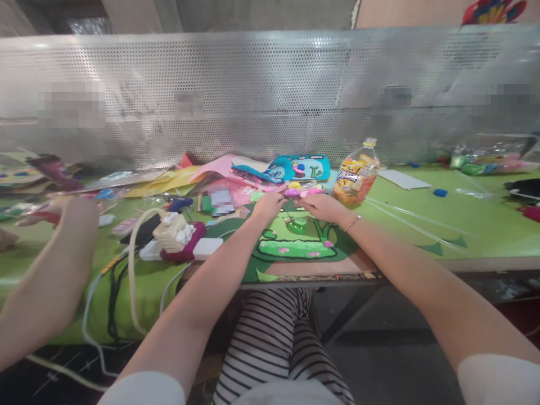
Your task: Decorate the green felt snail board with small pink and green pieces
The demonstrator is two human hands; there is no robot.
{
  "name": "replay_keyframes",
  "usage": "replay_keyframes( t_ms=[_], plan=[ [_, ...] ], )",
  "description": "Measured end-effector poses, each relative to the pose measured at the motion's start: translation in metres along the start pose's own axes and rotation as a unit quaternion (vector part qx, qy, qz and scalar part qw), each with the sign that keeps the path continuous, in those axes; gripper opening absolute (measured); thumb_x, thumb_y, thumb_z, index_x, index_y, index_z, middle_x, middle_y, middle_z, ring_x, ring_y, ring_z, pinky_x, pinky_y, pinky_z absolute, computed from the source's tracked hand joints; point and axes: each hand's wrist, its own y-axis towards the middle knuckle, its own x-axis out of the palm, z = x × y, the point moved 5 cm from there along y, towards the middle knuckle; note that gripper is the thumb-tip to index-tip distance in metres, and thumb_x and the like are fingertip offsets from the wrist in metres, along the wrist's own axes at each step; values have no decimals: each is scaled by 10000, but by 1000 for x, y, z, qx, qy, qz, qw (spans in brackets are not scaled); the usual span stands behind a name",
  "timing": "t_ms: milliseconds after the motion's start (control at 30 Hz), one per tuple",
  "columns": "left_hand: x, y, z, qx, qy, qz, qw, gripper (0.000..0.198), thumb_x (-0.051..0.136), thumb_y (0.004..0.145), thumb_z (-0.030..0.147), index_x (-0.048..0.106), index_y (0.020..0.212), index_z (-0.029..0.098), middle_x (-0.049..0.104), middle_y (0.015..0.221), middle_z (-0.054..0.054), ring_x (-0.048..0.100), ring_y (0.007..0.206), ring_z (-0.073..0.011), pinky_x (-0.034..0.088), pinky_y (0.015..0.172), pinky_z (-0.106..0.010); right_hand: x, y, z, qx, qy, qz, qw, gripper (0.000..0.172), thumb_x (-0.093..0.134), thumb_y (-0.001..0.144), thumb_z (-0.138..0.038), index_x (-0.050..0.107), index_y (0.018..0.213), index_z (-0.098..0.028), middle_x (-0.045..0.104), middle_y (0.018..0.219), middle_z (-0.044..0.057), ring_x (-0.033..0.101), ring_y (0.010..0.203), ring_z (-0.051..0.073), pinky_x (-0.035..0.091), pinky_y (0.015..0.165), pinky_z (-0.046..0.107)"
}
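Note:
A green picture board [295, 250] lies before me at the table's front edge, with a grassy strip, pink spots and a raised green shape on it. At its far edge my left hand [269, 207] has its fingers drawn together; what they hold, if anything, is too small to make out. Close by on the right, my right hand [324, 207] is also closed at the fingertips, its grip likewise unclear. Small pink and purple pieces [295, 192] lie just beyond both hands' fingertips.
Left of the board stand a power strip [206, 247] with cables and a blue glue gun [179, 202]. A bottle of orange drink [357, 171] is at right. Behind lie coloured sheets [219, 169] before a perforated metal screen [253, 95]. Another person's arm [54, 270] reaches in at left.

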Motion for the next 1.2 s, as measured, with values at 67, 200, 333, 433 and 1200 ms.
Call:
replay_keyframes(
  t_ms=[67,200,333,433,1200],
  plan=[
    [0,1,-1,-4,4,0,1000,268,469,887,293,699,843,164,697,845,-78,613,818,-202,433,721,-263,0,0,0,-1,3,3,1000,335,369,932,-279,666,935,-124,696,889,128,617,790,201,412,687,278],
    [2,1,-2,-6,9,-7,1000,261,459,877,251,706,849,172,705,873,-73,618,845,-199,442,759,-267,-1,0,0,0,27,17,1000,307,387,921,-282,653,882,-136,691,876,118,608,781,194,416,687,279],
    [4,2,-4,0,0,-17,1000,216,503,831,209,718,848,194,713,915,-46,623,882,-194,447,778,-260,-8,1,1,44,121,60,990,299,401,913,-308,612,764,-157,660,747,72,587,676,163,429,653,273],
    [5,2,-6,-3,-9,-14,1000,194,535,809,206,717,876,208,715,923,-30,624,887,-186,451,776,-252,-15,0,8,143,260,115,948,305,439,899,-390,566,729,-171,595,602,16,538,518,124,425,544,249],
    [8,2,-8,-7,-15,10,1000,179,569,800,299,695,833,176,697,822,-50,618,773,-190,441,682,-265,-2,-5,-61,100,526,-233,812,287,665,755,-381,579,656,-126,563,539,-31,478,417,52,379,430,185]
  ],
)
